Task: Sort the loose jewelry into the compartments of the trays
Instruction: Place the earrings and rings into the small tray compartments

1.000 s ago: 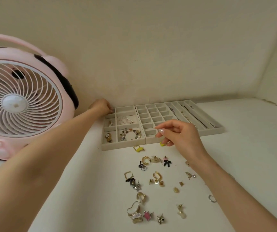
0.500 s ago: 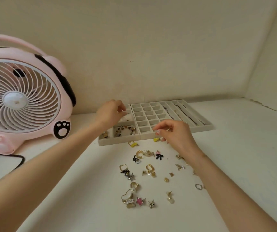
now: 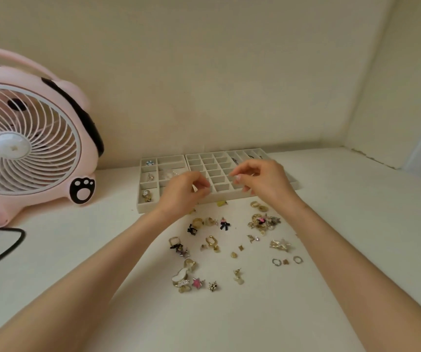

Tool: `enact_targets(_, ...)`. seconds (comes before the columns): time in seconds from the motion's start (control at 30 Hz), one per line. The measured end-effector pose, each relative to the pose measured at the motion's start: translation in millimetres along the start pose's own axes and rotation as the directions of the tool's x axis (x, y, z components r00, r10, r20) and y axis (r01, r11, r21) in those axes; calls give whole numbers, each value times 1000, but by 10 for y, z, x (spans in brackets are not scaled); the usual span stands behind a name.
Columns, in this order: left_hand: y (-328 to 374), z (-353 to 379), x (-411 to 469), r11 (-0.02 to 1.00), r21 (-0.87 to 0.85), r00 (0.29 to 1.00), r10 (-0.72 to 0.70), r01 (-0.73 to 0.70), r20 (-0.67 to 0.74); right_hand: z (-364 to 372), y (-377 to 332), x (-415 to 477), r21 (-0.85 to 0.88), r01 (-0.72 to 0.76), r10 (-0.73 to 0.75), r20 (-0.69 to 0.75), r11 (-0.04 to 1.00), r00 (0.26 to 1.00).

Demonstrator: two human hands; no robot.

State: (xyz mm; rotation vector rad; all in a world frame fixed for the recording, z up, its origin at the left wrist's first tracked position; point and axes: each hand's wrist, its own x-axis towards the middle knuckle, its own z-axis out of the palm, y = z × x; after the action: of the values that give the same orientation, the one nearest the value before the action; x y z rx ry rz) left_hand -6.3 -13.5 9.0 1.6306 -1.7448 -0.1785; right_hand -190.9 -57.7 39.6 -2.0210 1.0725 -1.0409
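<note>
Nearest, two bare forearms reach in from the bottom corners across a white table (image 3: 356, 224). Between them lies the loose jewelry (image 3: 219, 247), scattered on the table in front of the trays: a white heart piece (image 3: 179, 276) and a pink star (image 3: 197, 282) closest to the camera, two small silver rings (image 3: 287, 261) to the right, a gold oval hoop (image 3: 211, 241) near the middle, and a tangled heap of gold pieces (image 3: 262, 222) further back on the right. Beyond the scatter, the left hand (image 3: 182, 193) hangs over the front edge of the trays, fingers curled and thumb and forefinger drawn together; whether it pinches anything cannot be told. The right hand (image 3: 262, 180) is raised over the small square compartments, fingertips (image 3: 237, 177) closed together, and what they hold, if anything, is too small to make out. The grey trays (image 3: 165, 161) sit side by side against the wall; the left tray's compartments hold a few pieces, the middle grid looks mostly bare, and the long slots at right hold chains. Far left, a pink fan (image 3: 26, 146) stands on the table.
</note>
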Motion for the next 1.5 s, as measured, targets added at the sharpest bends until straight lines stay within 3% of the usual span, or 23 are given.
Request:
enact_targets(0.1, 161, 82, -51, 999, -37, 999, 23, -22, 34, -152, 121, -27, -123, -38, 41, 18, 992, 999)
enact_targets(0.33, 382, 279, -114, 997, -51, 989, 69, -63, 129, -336, 385, -224, -378, -113, 218, 246, 919, 944)
enact_targets(0.53, 323, 322, -191, 993, -115, 992, 38, -24, 123, -462, 397, -248, -363, -124, 196, 168, 923, 966)
enact_targets(0.63, 232, 312, -220, 993, -118, 991, -13, 29, 133, -566, 352, -300, -335, -132, 208, 200, 933, 957)
enact_targets(0.8, 217, 261, -215, 989, -136, 993, -37, 53, 114, -698, 261, -491, -390, -161, 330, 418, 907, 847)
enact_targets(0.9, 247, 250, -227, 986, -155, 993, -38, 56, 114, -615, 278, -603, -476, -126, 363, 449, 870, 816)
enact_targets(1.03, 285, 233, -242, 982, -184, 994, -33, 51, 103, -525, 287, -623, -502, -92, 316, 383, 860, 868)
enact_targets(1.13, 324, 246, -252, 959, -275, 990, -37, 74, 138, -516, 211, -552, -388, -96, 232, 322, 917, 918)
enact_targets(1.23, 379, 240, -259, 875, -457, 967, -50, 163, 250, -420, 89, -444, -247, -39, 106, 263, 968, 959)
enact_targets(1.33, 393, 195, -260, 816, -529, 954, -87, 234, 288, -210, -13, -322, -238, 61, 6, 271, 969, 963)
enact_targets(1.5, 296, 81, -227, 830, -503, 967, -162, 241, 195, 130, -75, -136, -169, 145, -90, 297, 975, 951)
